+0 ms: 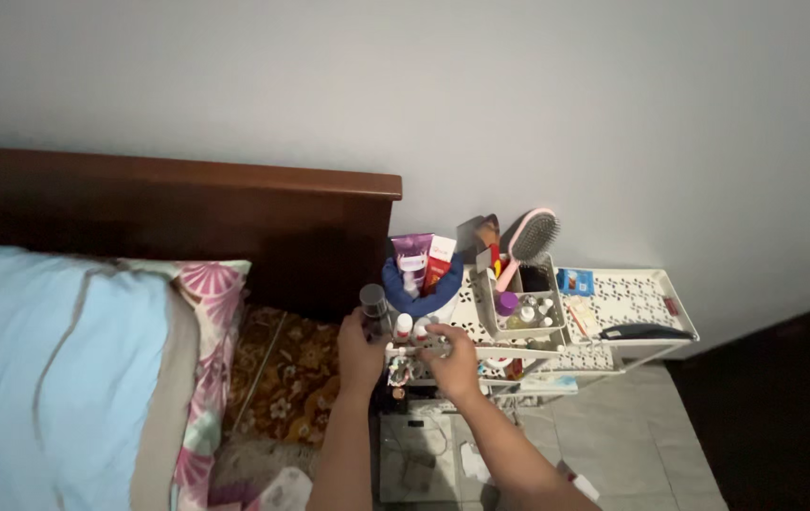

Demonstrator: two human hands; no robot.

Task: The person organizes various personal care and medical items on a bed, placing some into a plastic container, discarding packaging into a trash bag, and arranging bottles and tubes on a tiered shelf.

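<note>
While the blue pillow (pixel 45 378) lies on the bed, the left hand (pixel 359 352) is wrapped around a dark bottle (pixel 373 308) by the white rack (pixel 632 303), right hand (pixel 452 361) pinching something small (can't tell what), pink hairbrush (pixel 530 241) further right.

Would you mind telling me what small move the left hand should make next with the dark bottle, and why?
Probably set it down upright. The left hand grips the dark bottle at the near left corner of the white rack, beside the small white bottles. The right hand rests on the rack's front edge, so a slow, straight lowering should avoid knocking them.
</note>
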